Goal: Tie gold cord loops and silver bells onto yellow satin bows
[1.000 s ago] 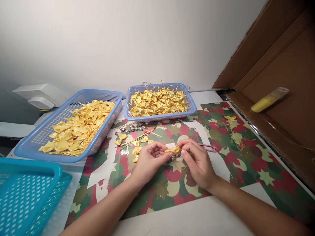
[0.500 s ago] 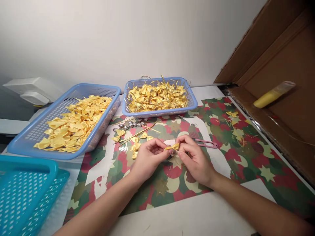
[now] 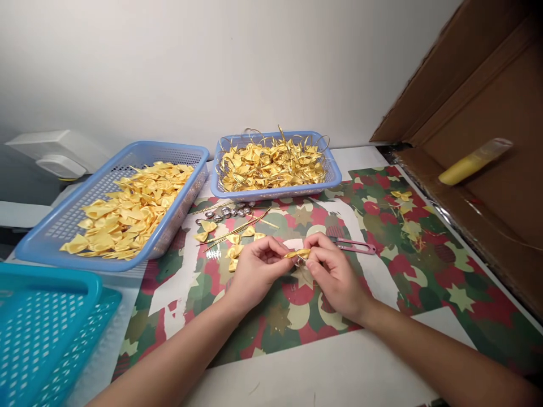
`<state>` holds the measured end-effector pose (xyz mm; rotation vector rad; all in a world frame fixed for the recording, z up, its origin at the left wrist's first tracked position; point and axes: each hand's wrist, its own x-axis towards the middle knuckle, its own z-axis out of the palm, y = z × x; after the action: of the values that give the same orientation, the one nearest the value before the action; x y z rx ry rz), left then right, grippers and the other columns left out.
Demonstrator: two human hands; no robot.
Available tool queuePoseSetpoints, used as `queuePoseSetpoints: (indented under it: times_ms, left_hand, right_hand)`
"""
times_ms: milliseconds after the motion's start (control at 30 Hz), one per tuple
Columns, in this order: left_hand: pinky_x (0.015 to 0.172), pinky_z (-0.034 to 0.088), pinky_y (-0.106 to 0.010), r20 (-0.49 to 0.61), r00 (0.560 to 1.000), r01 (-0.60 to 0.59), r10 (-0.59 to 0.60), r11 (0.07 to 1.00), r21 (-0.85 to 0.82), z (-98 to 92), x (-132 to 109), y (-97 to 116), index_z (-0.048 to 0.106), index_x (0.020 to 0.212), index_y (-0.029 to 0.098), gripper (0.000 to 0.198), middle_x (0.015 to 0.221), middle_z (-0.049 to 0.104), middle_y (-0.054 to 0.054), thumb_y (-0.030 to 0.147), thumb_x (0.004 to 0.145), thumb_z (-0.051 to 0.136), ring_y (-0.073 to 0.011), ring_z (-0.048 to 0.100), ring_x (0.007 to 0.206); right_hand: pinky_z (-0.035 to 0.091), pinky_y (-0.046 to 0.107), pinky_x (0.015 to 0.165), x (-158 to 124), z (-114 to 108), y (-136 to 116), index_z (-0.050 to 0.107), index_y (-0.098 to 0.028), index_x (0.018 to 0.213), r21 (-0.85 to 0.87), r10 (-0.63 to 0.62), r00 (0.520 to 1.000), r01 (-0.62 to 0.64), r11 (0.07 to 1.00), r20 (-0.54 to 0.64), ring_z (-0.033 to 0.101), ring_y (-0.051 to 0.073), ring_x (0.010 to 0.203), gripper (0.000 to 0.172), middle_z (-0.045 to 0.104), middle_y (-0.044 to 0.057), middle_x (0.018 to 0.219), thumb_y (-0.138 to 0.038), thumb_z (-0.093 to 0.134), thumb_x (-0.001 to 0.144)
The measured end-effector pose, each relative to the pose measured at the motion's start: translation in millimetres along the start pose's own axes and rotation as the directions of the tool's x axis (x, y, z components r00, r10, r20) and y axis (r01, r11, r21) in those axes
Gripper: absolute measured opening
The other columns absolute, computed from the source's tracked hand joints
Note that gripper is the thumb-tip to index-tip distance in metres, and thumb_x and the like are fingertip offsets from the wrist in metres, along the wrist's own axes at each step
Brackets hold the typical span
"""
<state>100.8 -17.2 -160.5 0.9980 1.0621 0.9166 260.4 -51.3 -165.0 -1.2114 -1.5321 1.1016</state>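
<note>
Between my two hands, over the patterned paper, is a small yellow satin bow (image 3: 297,254). My left hand (image 3: 263,270) pinches its left end between thumb and finger. The fingertips of my right hand (image 3: 333,274) close on its right end, where a thin strand shows just under the bow. Part of the bow is hidden by the fingers. Left of my left hand lie several loose yellow bows (image 3: 235,251) and some gold cords (image 3: 237,229). A cluster of small silvery round pieces (image 3: 227,212) sits behind them. Pink-handled thread snips (image 3: 354,246) rest beyond my right hand.
A blue basket of yellow bows (image 3: 169,237) stands at left; another blue basket (image 3: 275,195), with bows and gold cords, is at the back. A teal basket (image 3: 95,282) fills the near left. Cardboard (image 3: 475,85) walls the right, with a yellow tube (image 3: 470,164) on it. Thread scraps (image 3: 413,232) lie nearby.
Both hands keep their pinch on the bow, with barely any finger movement. The whole view has shifted very slightly.
</note>
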Motion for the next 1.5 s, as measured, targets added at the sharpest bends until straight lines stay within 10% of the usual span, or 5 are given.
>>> queuePoseSetpoints:
  times_ms: [1500]
  left_hand:
    - [0.061, 0.051, -0.022, -0.017, 0.997, -0.076, 0.076, 0.997, -0.019, 0.8, -2.0, -4.4, 0.059, 0.057, 0.016, 0.018, 0.065, 0.064, 0.001, 0.013, 0.063, 0.075, -0.0108, 0.061, 0.063]
  right_hand:
    - [0.037, 0.027, 0.059, -0.1, 13.2, -3.4, 0.032, -0.02, 0.06, -0.005, -0.058, 0.994, 0.058, 0.998, -0.091, 0.041, 0.013, 0.069, 0.028, 0.04, 0.002, 0.08, -0.012, 0.044, 0.084]
